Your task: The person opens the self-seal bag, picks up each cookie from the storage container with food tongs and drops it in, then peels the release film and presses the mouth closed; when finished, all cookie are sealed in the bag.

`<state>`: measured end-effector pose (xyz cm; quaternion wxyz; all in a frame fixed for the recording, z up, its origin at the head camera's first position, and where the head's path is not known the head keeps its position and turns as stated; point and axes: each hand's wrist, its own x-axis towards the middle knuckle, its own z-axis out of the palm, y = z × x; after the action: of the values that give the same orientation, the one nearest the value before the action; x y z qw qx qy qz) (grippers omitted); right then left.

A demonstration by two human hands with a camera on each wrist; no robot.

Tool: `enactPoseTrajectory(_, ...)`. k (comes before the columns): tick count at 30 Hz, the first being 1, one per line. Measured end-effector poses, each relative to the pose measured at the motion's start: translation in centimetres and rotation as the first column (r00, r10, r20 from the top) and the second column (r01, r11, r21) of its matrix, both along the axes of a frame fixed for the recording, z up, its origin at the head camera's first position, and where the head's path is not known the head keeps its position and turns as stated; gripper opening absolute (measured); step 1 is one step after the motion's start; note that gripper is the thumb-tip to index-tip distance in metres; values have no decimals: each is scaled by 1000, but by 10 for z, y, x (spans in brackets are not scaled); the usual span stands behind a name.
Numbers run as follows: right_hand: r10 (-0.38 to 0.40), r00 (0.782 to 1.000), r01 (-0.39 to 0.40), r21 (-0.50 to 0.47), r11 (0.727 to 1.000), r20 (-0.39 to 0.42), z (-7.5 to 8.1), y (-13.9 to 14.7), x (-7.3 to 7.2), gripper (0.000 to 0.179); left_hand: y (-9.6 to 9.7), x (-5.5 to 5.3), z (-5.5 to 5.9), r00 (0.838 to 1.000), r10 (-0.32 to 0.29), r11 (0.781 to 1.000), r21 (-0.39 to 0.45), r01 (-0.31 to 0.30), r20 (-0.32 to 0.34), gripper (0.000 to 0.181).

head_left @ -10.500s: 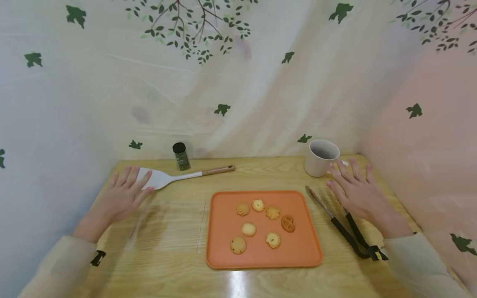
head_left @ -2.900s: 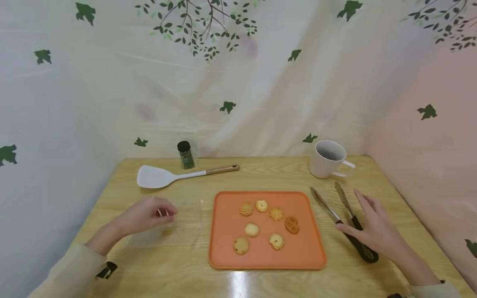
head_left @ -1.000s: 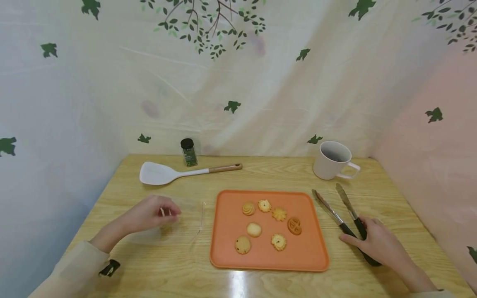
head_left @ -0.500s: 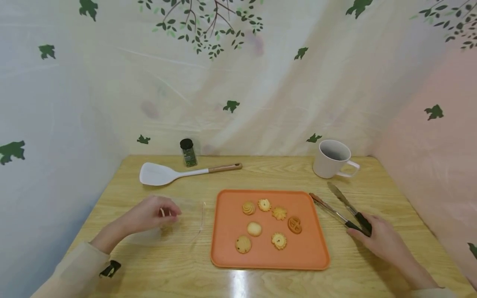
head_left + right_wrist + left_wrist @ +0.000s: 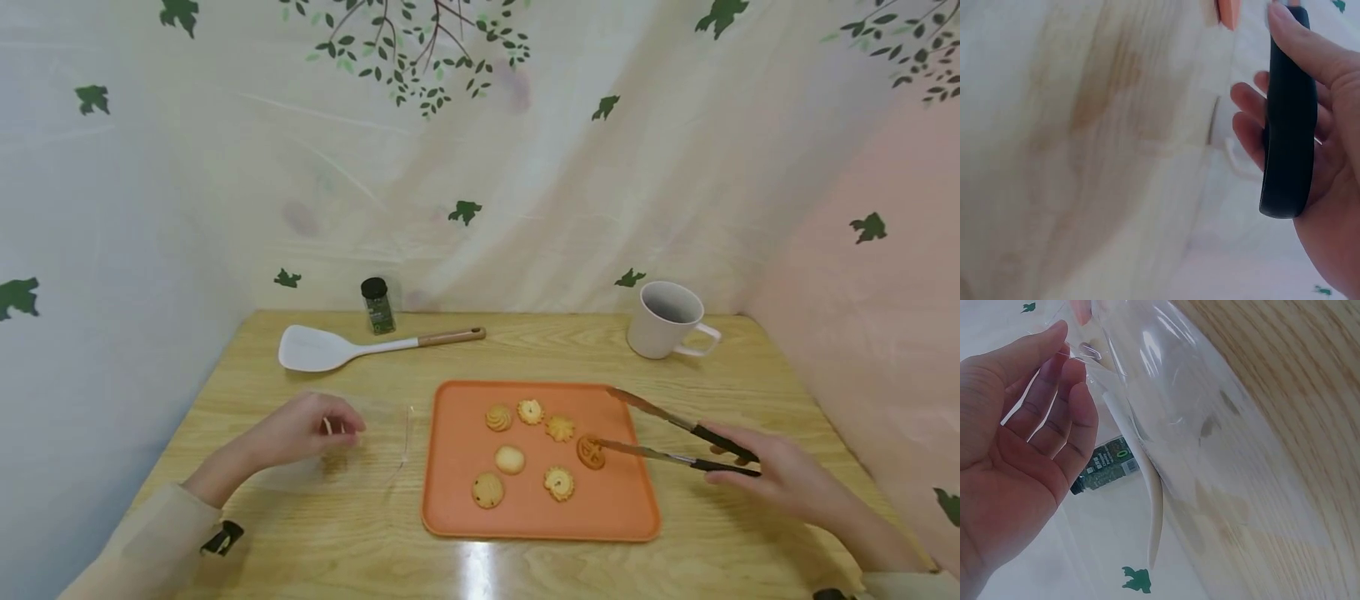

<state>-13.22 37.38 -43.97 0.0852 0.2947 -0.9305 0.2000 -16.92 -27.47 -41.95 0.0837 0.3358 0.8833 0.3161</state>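
Observation:
My left hand (image 5: 300,432) pinches the upper edge of a clear plastic bag (image 5: 1179,394) between thumb and fingertips, lifting it partly off the table on the left. In my right hand (image 5: 795,483) are metal tongs (image 5: 667,455) by their black handles (image 5: 1291,119), arms spread apart and pointing left over the orange tray (image 5: 540,532). One tip lies over or against the pretzel-shaped cookie (image 5: 589,457); whether it touches cannot be told. The other tip hangs near the tray's back right corner. Several other cookies lie on the tray, among them a plain round cookie (image 5: 510,459) and a speckled cookie (image 5: 487,490).
Behind the bag lies a white spatula (image 5: 315,350) with a wooden handle. A spice jar (image 5: 378,308) with a black lid stands at the back edge, and a white mug (image 5: 664,325) stands back right. A printed fabric curtain (image 5: 480,167) encloses the table.
My right hand took hold of the tongs, lifted them and swung their tips left over the tray. My left hand went from flat to pinching the bag, then stayed still.

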Motion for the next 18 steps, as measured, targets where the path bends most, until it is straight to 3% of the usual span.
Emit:
enactPoseTrajectory(6,129,991,-127,46,991,-38,3,-7,0,64,0,1,2,1000,7,1000,-14,-7,3,9)
enactPoseTrajectory(18,173,984,-169,101,980,-31,4,-12,-1,59,-3,2,0,1000,21,1000,-17,-21,10,10)
